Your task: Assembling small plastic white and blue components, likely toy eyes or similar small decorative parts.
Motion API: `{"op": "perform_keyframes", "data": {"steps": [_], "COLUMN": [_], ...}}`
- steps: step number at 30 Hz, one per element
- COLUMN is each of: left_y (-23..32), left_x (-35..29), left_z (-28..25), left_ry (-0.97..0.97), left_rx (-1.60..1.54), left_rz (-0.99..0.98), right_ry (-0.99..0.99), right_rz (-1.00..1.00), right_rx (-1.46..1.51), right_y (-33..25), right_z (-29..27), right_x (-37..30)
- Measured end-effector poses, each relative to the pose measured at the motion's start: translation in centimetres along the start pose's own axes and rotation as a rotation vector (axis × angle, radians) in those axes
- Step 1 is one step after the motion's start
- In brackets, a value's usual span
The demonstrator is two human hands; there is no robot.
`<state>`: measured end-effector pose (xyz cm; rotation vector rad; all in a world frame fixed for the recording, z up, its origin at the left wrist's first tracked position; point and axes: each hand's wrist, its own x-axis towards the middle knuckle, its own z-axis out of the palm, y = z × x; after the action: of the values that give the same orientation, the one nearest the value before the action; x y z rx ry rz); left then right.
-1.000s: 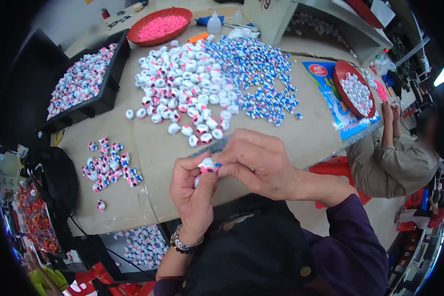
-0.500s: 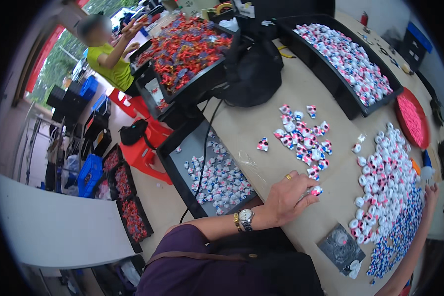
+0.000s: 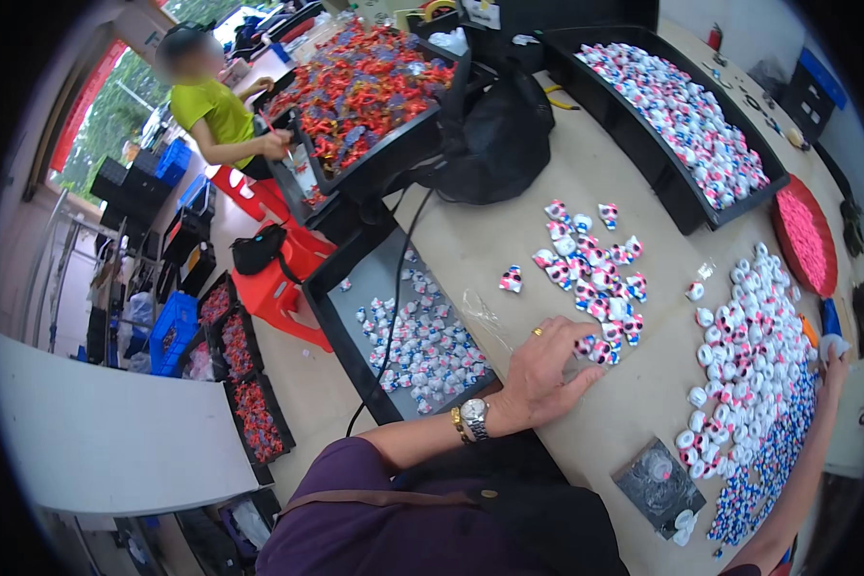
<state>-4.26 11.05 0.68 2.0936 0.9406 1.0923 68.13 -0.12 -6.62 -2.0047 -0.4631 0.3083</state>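
My left hand [image 3: 545, 372] is over the table with thumb and fingers apart. Its fingertips are beside small white, pink and blue toy pieces [image 3: 600, 351] at the near end of a loose cluster [image 3: 586, 254]. At the far right, my right hand [image 3: 836, 369] closes around the white part of a blue-and-white bottle-like object [image 3: 832, 348]; its full shape is hard to make out. Left of that arm lies a heap of white ring-like pieces with pink marks [image 3: 739, 355]. Small blue-and-white parts [image 3: 768, 480] spread along the heap's near side.
A black tray of similar toys [image 3: 682, 125] stands at the back, beside a red bowl of pink pieces [image 3: 803, 235]. A dark square block [image 3: 659, 488] lies near me. Left are a tray of finished-looking toys [image 3: 422, 336], a black bag [image 3: 499, 144], a cable and a person [image 3: 211, 110] by red parts.
My left hand has let go of a toy piece at the cluster's near end, its fingers spreading. My right hand has moved up onto the bottle-like object. The other person's arm has come down.
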Motion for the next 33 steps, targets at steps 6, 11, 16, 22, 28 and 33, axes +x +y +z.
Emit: {"op": "perform_keyframes", "data": {"steps": [6, 11, 16, 22, 28, 33], "left_y": [-1.0, -1.7, -2.9, -3.4, -3.2, -2.8], "left_x": [-0.6, -1.2, -1.0, -1.3, -1.5, -1.4], "left_z": [0.6, 0.9, 1.0, 1.8, 1.6, 1.5], "left_ry": [0.066, 0.133, 0.140, 0.123, 0.129, 0.133], "left_rx": [-0.073, -0.061, -0.047, -0.172, -0.172, -0.140], "left_rz": [-0.002, -0.075, -0.043, -0.023, -0.011, -0.015], "right_ry": [-0.043, -0.060, -0.117, -0.108, 0.000, 0.035], "right_rz": [-0.242, -0.215, -0.229, -0.222, -0.445, -0.621], "right_rx": [0.412, 0.521, 0.406, 0.162, -0.272, -0.447], "right_y": [-4.8, -13.5, -12.3, -9.9, -8.9, -8.3], "right_z": [-4.7, -0.9, -0.2, -1.7, -1.5, -1.5], "right_x": [-11.5, -31.1, -42.8, -50.2, -52.8, -52.8]}}
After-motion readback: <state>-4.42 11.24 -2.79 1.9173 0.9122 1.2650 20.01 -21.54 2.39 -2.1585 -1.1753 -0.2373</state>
